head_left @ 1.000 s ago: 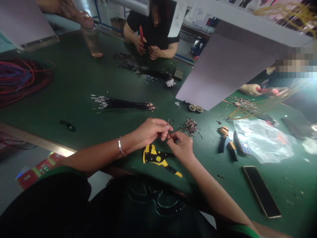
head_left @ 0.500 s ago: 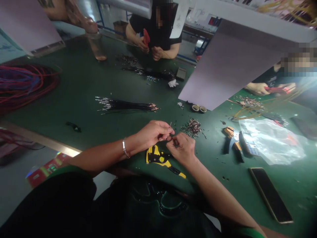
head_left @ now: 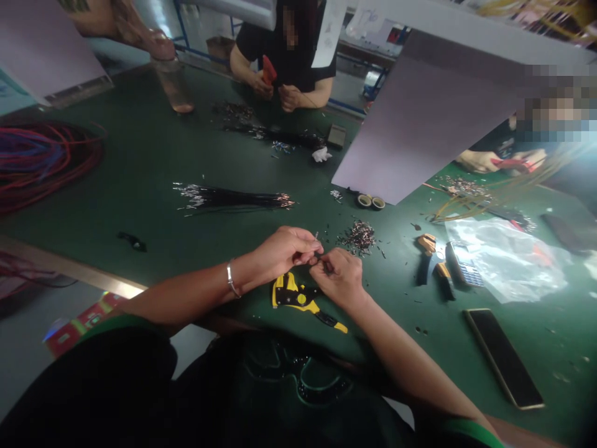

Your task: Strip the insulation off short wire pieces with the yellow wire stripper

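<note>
My left hand (head_left: 295, 246), with a silver bracelet at the wrist, pinches what looks like a short thin wire (head_left: 317, 236) whose pale tip sticks up past the fingertips. Close against it, my right hand (head_left: 339, 277) is curled shut with its fingertips almost meeting the left ones. Something dark shows inside its fingers, too small and hidden to make out. Under both hands lies a yellow and black wire stripper (head_left: 301, 298). A bundle of black wires (head_left: 237, 198) with silver tips on the left and bare copper ends on the right rests beyond my left hand.
Past my right hand is a heap of small cut bits (head_left: 360, 237), with two tape rolls (head_left: 370, 201) behind. To the right lie orange-handled pliers (head_left: 435, 264), a keypad phone (head_left: 465, 264), a plastic bag (head_left: 517, 264) and a smartphone (head_left: 504, 358). Co-workers sit across the table (head_left: 140, 155).
The whole view has shifted slightly, so things sit a little further left and up. Both hands keep nearly the same pose, fingertips together.
</note>
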Tool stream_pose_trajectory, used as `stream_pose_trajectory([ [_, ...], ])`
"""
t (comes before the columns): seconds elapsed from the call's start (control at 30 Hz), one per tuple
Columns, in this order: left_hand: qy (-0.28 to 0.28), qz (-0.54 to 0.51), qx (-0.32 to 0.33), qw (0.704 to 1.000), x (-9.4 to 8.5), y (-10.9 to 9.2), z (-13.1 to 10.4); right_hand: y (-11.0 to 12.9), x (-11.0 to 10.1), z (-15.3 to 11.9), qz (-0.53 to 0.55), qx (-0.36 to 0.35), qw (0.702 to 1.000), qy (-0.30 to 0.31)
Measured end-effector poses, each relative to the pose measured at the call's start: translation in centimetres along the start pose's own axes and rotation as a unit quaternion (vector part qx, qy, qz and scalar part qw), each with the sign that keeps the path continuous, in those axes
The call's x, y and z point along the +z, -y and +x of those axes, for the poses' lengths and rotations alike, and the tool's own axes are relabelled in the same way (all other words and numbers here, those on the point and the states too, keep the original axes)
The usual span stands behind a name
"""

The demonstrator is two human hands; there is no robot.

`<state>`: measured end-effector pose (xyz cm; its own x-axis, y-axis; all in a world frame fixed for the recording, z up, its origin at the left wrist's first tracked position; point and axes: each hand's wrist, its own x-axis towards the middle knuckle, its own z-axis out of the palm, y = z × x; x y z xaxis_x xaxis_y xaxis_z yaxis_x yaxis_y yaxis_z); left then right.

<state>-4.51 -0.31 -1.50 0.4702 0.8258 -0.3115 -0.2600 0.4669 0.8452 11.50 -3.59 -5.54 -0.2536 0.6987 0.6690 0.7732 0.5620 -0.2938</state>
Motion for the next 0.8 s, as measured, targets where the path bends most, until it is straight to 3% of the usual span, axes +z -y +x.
stream_pose_trajectory([
  [0.17,-0.005,-0.003,-0.01,1.0,0.0,0.0,0.0,0.1,-0.1,0.1,0.014,0.007,1.0,-0.005],
  [0.33,0.003,-0.04,-0.012,0.999,-0.5,-0.6,0.1,0.5,-0.9,0.6,0.108,0.109,0.988,0.036],
  [0.4,-0.001,-0.068,-0.013,0.998,-0.8,-1.1,0.3,0.6,-1.4,1.0,0.183,0.177,0.965,0.059],
  [0.5,-0.011,-0.098,-0.008,0.995,-1.2,-1.9,0.5,0.7,-2.1,1.6,0.314,0.264,0.905,0.112],
  [0.63,0.008,-0.117,0.01,0.993,-1.6,-2.6,0.5,0.9,-2.5,2.0,0.438,0.314,0.831,0.138],
  [0.8,0.04,-0.109,0.05,0.992,-1.6,-3.1,-0.2,1.4,-2.8,2.4,0.467,0.325,0.812,0.133],
])
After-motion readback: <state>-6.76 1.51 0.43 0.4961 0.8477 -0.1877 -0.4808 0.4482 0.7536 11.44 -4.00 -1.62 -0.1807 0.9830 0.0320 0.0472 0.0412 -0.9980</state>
